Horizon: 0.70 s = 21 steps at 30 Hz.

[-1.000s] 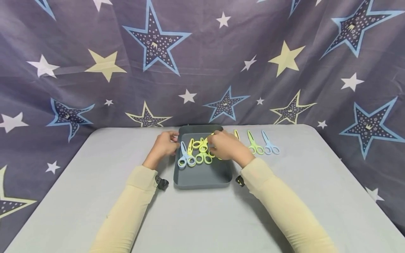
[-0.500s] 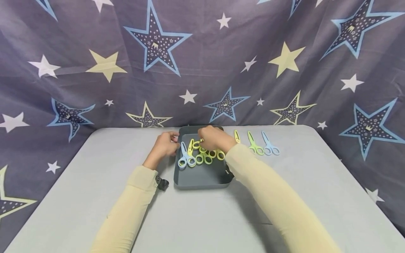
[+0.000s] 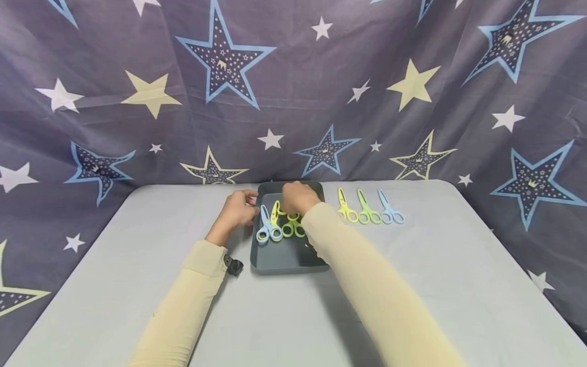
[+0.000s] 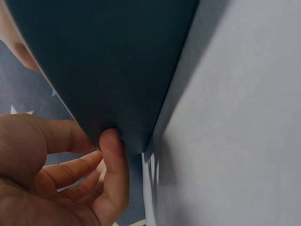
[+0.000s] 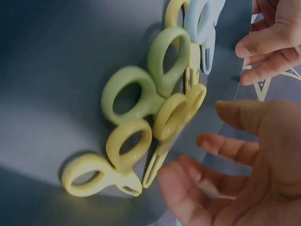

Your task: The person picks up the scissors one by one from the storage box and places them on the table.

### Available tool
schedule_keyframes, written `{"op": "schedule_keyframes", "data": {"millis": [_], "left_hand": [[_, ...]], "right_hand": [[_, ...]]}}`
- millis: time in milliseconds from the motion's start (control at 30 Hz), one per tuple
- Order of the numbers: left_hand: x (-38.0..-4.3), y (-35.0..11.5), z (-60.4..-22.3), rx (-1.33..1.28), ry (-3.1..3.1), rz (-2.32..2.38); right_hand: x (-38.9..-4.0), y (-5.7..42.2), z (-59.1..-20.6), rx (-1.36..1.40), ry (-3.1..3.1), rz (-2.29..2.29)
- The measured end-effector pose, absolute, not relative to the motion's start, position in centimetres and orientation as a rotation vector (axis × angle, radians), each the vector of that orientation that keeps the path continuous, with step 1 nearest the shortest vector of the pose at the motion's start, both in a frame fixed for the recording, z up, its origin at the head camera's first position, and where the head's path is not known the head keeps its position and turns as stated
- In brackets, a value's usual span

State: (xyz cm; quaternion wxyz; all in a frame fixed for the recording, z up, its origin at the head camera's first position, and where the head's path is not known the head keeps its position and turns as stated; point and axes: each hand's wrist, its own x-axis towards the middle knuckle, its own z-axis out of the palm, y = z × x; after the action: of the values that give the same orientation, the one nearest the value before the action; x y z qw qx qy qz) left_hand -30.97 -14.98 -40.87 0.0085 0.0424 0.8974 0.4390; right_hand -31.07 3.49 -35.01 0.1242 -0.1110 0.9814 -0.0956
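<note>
My left hand (image 3: 237, 210) holds the left wall of a dark grey tray (image 3: 289, 266); the left wrist view has its thumb (image 4: 113, 150) against the outer wall. Above the back of the tray is my right hand (image 3: 297, 198), its fingers loosely bent with nothing in them, beside several pairs of scissors. Among these are green scissors (image 5: 150, 96), yellow scissors (image 5: 164, 136) close to the fingertips, and another yellow pair (image 5: 120, 176). A light blue pair (image 3: 264, 214) lies at the tray's left, partly over a yellow pair (image 3: 275, 211).
To the tray's right, yellow scissors (image 3: 343, 201), green scissors (image 3: 364, 205) and light blue scissors (image 3: 385, 202) lie in a row on the white table (image 3: 435, 285), blades pointing away. A curtain with stars (image 3: 284, 102) hangs behind the table.
My right hand has moved left across the tray from its right side, uncovering the yellow scissors in the row outside. The left hand stays at the tray's left wall.
</note>
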Motion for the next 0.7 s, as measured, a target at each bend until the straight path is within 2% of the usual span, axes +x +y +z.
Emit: {"op": "schedule_keyframes", "data": {"millis": [300, 700], "left_hand": [[-31.0, -15.1, -40.9, 0.128, 2.804, 1.377], [-31.0, -15.0, -40.8, 0.135, 2.811, 1.370]], "right_hand": [[-30.8, 1.9, -35.2, -0.114, 2.957, -0.302], [-31.4, 1.6, -36.5, -0.136, 2.931, -0.269]]}}
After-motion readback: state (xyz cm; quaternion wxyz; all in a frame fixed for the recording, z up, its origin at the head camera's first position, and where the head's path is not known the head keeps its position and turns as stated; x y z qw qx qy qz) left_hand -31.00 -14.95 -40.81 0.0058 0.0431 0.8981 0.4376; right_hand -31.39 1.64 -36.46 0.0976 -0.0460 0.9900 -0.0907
